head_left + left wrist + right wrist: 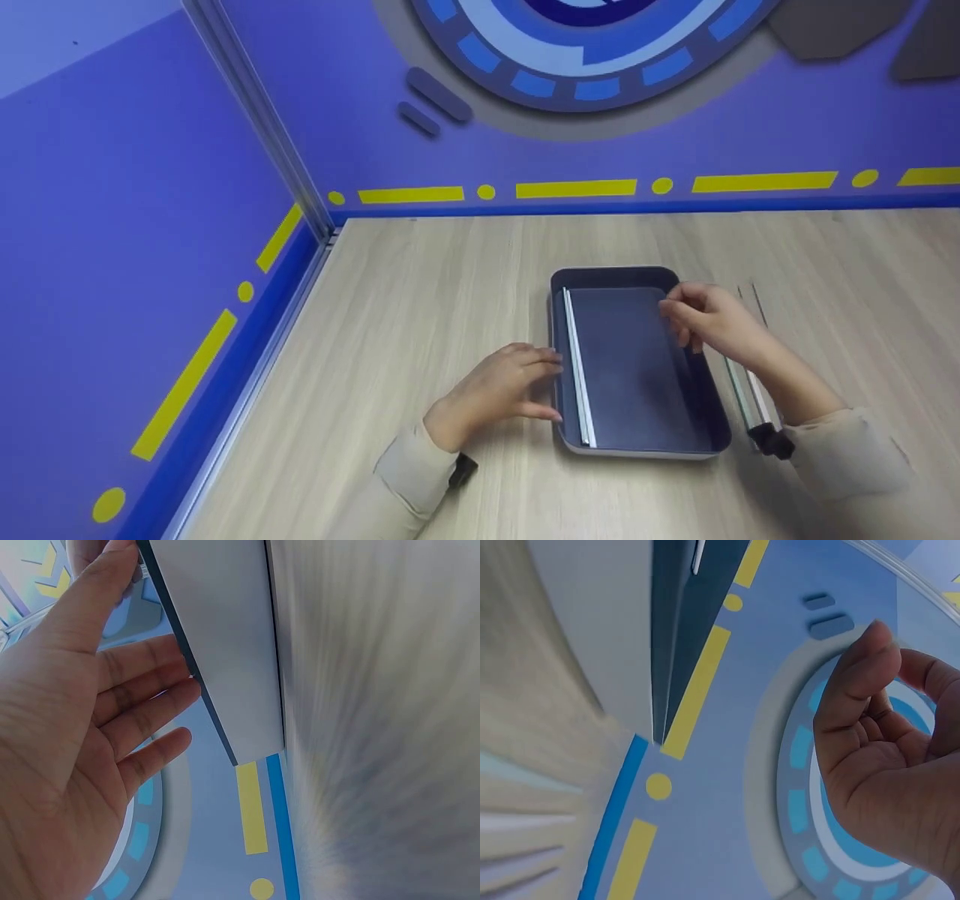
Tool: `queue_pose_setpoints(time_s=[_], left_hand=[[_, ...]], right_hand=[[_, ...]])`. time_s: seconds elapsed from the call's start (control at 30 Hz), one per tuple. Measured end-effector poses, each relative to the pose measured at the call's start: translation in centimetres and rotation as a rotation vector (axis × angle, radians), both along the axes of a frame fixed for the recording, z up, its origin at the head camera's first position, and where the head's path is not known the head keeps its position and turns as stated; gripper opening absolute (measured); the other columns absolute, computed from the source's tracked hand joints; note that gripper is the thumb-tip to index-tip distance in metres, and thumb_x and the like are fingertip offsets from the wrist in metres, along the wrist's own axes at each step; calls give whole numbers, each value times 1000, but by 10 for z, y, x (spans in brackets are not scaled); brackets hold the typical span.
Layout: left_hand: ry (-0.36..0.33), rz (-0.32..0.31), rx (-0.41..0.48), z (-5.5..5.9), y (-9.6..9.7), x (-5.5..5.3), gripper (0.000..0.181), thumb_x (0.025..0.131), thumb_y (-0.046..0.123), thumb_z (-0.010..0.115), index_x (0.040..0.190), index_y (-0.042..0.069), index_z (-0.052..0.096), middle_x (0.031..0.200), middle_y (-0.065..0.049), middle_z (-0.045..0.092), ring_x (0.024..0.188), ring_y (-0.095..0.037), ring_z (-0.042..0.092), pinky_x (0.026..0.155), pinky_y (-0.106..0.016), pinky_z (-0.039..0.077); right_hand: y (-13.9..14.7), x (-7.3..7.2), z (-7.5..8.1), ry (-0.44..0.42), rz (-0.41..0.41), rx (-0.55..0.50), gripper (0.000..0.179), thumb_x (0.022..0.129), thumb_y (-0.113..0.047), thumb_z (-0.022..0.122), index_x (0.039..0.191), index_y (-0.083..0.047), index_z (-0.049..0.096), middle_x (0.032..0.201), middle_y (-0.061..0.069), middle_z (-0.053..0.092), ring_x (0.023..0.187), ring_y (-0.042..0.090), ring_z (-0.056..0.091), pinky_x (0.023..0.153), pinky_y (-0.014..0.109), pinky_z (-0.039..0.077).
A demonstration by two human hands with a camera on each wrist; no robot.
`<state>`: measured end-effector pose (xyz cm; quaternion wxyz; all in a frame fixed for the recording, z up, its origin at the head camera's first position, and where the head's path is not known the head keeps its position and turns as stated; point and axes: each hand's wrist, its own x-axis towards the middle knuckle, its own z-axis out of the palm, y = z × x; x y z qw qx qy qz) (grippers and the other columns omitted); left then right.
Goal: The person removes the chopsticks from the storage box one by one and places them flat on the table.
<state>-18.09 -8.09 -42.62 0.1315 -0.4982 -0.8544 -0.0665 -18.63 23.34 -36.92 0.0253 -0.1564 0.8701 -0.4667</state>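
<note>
A shallow dark rectangular tray (637,452) with a pale outer side lies on the wooden table. Along its inner left side run thin, long whitish sticks (576,360) set close together. My left hand (506,382) is at the tray's left rim, its fingers and thumb spread; in the left wrist view the fingertips (187,690) meet the tray's edge (225,652). Over the right rim is my right hand (705,319), fingers curled in and thumb by the index fingertip. Nothing shows between them in the right wrist view, where the hand (885,742) is above the tray.
Several more long thin strips (739,390), greenish, white and dark, lie on the table (420,300) right of the tray, partly under my right forearm. A blue panel wall (450,157) rises behind the table, another (142,225) on the left, joined by a metal post.
</note>
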Motion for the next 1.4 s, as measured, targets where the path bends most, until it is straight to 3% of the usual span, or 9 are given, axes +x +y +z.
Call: queue_pose_setpoints(time_s=[0.37,0.63,0.9,1.1,1.4], left_hand=[[-15,6,11,-1,0,0,63,76,58,68,117,10,67,126,-2,65,119,-14,60,107,-27,43],[-27,13,9,-1,-3,0,63,77,58,68,118,10,66,127,-2,65,119,-14,60,109,-29,43],[-36,14,1,-1,-2,-1,64,78,58,67,119,10,66,127,-2,65,119,-15,60,109,-28,42],[-38,16,4,-1,-1,-1,64,77,59,67,119,11,67,126,-1,65,118,-14,60,109,-28,42],[1,-16,53,-2,0,-1,62,76,57,69,115,9,68,123,-2,66,116,-15,61,106,-27,45]], right_hand=[[-19,-12,-3,-29,-14,-22,26,99,-20,51,92,4,58,67,3,55,53,9,53,47,27,50],[-19,-12,5,-35,8,-56,25,100,-16,49,93,7,57,65,-1,52,54,8,52,47,23,48],[-45,-16,10,-41,15,-55,22,98,-16,53,92,5,57,68,1,54,54,6,52,46,21,45],[-66,-24,-1,-47,-3,-22,21,96,-15,53,88,3,59,66,2,55,53,8,53,46,21,48],[-81,-30,-30,-116,4,94,17,92,-10,52,83,2,59,60,4,56,49,12,52,44,19,44]])
